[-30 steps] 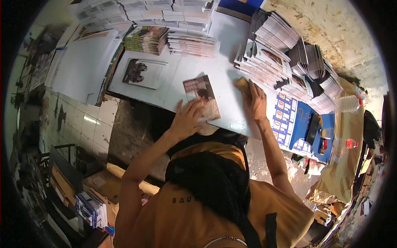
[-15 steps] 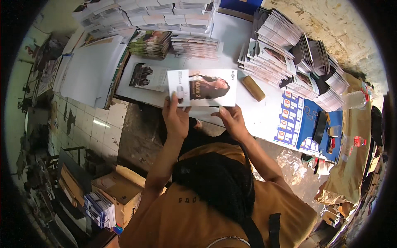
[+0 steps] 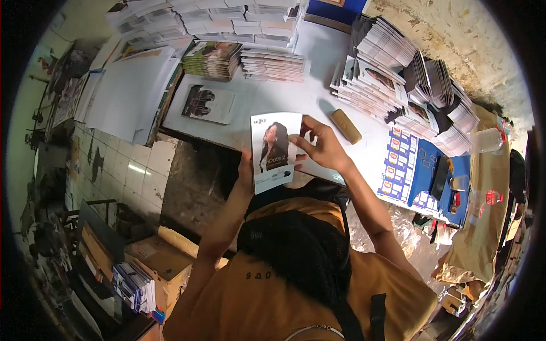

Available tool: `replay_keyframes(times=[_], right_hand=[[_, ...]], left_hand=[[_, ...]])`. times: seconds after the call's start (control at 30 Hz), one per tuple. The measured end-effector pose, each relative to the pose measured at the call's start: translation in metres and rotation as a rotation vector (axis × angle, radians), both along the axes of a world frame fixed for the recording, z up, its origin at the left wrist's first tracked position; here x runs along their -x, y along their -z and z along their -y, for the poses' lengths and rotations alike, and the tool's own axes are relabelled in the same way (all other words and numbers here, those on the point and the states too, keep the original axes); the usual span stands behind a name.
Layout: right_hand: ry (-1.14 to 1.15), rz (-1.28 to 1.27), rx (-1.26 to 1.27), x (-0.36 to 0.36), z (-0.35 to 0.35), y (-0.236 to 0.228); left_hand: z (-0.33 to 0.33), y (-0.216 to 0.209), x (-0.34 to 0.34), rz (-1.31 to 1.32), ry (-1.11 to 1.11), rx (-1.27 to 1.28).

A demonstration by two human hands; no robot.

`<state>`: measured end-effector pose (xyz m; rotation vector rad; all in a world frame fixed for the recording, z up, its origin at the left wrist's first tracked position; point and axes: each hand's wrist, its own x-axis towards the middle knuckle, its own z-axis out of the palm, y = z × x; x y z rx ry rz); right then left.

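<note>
A white booklet (image 3: 267, 176) stands upright in front of me, its cover picturing a person with long dark hair. My left hand (image 3: 245, 169) grips its left edge; the fingers go behind it and are mostly hidden. At the right edge, my right hand (image 3: 319, 146) pinches the booklet, with the thumb and a finger at the cover side and other fingertips behind. On the table behind the booklet lies another booklet (image 3: 207, 104) with a dark picture. A brown, rounded block (image 3: 346, 126) rests to the right of my right hand.
Stacks of booklets (image 3: 211, 59) and a low pile (image 3: 272, 65) line the white table's (image 3: 318, 74) far side. Tall paper stacks (image 3: 233, 23) rise behind. More booklet piles (image 3: 369, 85) stand right, near a blue mat (image 3: 426, 170) and plastic bottles (image 3: 488, 140). A cardboard box (image 3: 162, 258) sits lower left.
The booklet has turned from sideways to upright and come closer to my body. My right hand has moved up to its right edge, and my left hand has shifted slightly right and down.
</note>
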<state>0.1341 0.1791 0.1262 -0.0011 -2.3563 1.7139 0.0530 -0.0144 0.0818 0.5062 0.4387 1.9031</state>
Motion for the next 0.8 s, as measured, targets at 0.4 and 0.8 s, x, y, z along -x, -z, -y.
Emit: replay_keyframes(times=[0.4,0.8], right_hand=[[0.317,0.137,0.025,-0.014,0.04,0.033],[0.29,0.09,0.298,-0.007,0.044,0.028]], left_hand=[[-0.011,-0.011,0.016,-0.144,-0.364,0.058],[-0.001,0.003,0.024,-0.455,-0.381,0.203]])
